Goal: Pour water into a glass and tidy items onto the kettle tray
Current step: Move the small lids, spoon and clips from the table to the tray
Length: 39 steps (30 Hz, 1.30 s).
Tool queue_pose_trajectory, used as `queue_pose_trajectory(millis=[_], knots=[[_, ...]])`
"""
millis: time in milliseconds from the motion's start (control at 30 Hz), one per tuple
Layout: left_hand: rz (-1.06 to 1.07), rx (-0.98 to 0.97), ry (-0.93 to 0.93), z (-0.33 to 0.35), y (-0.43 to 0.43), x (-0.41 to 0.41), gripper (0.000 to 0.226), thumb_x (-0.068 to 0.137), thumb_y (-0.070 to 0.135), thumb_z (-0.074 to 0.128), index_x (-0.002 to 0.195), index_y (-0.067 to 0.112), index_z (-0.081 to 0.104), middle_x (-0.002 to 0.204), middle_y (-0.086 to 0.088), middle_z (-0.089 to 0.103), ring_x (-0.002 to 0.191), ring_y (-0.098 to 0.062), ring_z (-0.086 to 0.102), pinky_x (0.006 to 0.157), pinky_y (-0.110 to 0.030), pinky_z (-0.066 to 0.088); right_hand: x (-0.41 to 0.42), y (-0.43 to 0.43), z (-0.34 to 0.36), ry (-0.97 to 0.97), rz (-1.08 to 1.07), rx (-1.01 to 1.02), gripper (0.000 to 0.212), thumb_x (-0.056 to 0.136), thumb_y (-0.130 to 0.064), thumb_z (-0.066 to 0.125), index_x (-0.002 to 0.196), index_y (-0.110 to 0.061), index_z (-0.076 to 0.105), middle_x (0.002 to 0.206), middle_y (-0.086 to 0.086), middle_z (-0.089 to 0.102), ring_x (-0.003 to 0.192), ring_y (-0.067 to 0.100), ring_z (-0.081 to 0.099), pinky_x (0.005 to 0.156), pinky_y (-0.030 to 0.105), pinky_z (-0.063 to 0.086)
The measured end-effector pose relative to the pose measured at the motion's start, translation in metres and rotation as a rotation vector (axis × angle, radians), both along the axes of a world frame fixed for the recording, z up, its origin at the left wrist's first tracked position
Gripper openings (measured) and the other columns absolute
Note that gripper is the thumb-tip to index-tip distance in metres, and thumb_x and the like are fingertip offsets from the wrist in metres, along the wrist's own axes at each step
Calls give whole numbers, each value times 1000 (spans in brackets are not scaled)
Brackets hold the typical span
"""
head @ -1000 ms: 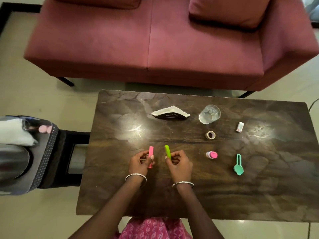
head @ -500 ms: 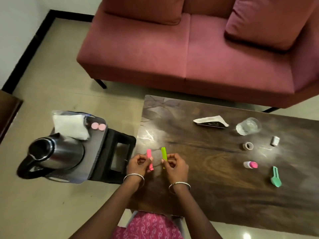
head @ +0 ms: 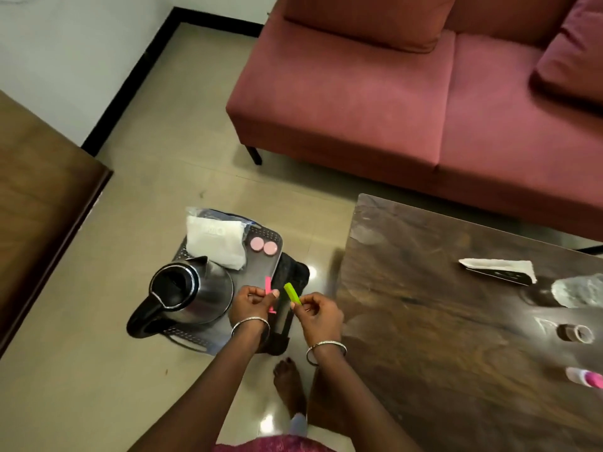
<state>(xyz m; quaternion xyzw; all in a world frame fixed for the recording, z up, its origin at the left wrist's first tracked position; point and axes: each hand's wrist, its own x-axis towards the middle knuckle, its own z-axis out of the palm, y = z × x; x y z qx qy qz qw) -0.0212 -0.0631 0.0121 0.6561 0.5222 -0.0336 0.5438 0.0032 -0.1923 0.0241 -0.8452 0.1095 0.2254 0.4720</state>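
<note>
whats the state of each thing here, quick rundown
kettle: upright on tray, top open
pink stick: pinched in left hand
green stick: pinched in right hand
glass: standing on table, fill unclear
pink-capped bottle: lying on its side on table

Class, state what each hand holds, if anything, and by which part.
The left hand pinches a pink stick around its middle; the right hand pinches a green stick by its lower end.

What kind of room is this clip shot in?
Probably a home living room or lounge: a maroon sofa, a low dark wooden coffee table in front of it, and a steel kettle on a tray beside the table.
</note>
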Motion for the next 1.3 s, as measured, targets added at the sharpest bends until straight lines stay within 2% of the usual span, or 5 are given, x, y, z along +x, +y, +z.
queue_pose_trajectory(millis=[267, 433, 567, 700, 1300], knots=[[63, 30, 68, -60, 43, 37, 27, 67, 20, 84, 59, 22, 58, 67, -15, 70, 64, -33, 67, 67, -43, 57, 39, 64, -42, 89, 32, -38, 23, 74, -9, 78, 81, -25, 63, 67, 1, 72, 63, 18, 70, 70, 38, 60], [46, 55, 139, -94, 60, 53, 27, 69, 15, 82, 59, 19, 57, 77, -19, 72, 75, -35, 70, 73, -43, 57, 63, 93, -76, 116, 35, -111, 9, 72, -12, 74, 79, -14, 68, 70, 2, 73, 68, 20, 70, 73, 37, 58], [5, 90, 175, -99, 63, 64, 10, 75, 7, 73, 84, 10, 71, 82, -13, 74, 76, -29, 69, 70, -27, 50, 70, 112, -90, 98, 141, -222, 11, 78, -22, 72, 84, -15, 67, 84, 6, 73, 83, 27, 68, 73, 32, 54], [-31, 147, 195, -114, 62, 65, 15, 76, 5, 69, 90, 10, 72, 84, -13, 75, 79, -28, 70, 74, -30, 51, 74, 125, -99, 38, 260, -354, 8, 87, -15, 59, 91, -11, 64, 94, 13, 71, 91, 35, 65, 74, 35, 50], [-240, 255, 145, -129, 62, 60, 15, 80, 7, 70, 92, 13, 77, 85, -8, 75, 78, -24, 70, 72, -22, 47, 49, 67, -109, -175, -53, -191, 16, 83, -20, 70, 75, -26, 58, 69, -9, 64, 57, 8, 60, 55, 25, 48]])
